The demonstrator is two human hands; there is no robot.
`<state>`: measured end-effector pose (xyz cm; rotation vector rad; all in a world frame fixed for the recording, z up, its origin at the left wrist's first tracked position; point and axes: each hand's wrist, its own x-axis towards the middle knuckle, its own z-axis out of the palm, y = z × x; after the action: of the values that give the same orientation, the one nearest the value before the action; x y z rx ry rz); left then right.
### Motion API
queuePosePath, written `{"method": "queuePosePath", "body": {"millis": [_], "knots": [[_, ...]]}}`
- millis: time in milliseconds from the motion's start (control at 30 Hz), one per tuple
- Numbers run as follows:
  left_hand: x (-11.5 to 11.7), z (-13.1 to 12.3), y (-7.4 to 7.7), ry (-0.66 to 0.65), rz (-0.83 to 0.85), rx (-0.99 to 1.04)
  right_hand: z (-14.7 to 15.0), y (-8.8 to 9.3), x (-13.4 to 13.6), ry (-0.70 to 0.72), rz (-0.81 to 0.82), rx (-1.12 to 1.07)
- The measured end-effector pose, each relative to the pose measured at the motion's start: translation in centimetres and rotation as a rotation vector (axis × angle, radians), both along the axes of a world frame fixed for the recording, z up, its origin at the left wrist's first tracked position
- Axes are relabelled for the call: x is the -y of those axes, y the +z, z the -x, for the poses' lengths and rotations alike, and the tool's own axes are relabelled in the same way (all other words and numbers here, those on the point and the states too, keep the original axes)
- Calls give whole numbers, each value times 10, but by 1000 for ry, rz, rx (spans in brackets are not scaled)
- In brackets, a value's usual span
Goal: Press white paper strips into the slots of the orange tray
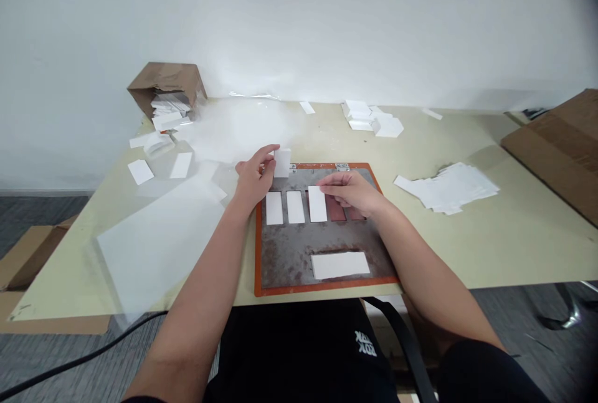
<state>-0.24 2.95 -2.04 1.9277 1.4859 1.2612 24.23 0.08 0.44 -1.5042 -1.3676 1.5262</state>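
A thin white rectangular card (pixel 317 205) lies over the third recess in the upper row of a flat grey plate with an orange border (pixel 289 256); whether it sits fully down in the recess, I cannot tell. The right hand (pixel 354 194) has its thumb and fingers closed on the card's upper end, a hold that probably leaves the lower part free to line up with the recess. Two matching white cards fill the recesses to its left, apparently kept square by the edges; to its right, reddish-brown recess floors (pixel 336 208) show, partly under the hand. The left hand (pixel 255 174) pinches more white card (pixel 282 164) upright at the plate's far edge, perhaps to keep it handy; one piece or several is unclear. A long white strip (pixel 341 265) occupies the near recess. Right of the plate, a loose white card pile (pixel 455 189) lies within reach.
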Motion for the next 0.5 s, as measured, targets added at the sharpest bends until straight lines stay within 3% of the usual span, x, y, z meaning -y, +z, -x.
{"method": "queuePosePath", "body": {"millis": [500], "knots": [[0, 0, 1, 0, 4, -4, -1, -4, 0, 46, -64, 68]]}}
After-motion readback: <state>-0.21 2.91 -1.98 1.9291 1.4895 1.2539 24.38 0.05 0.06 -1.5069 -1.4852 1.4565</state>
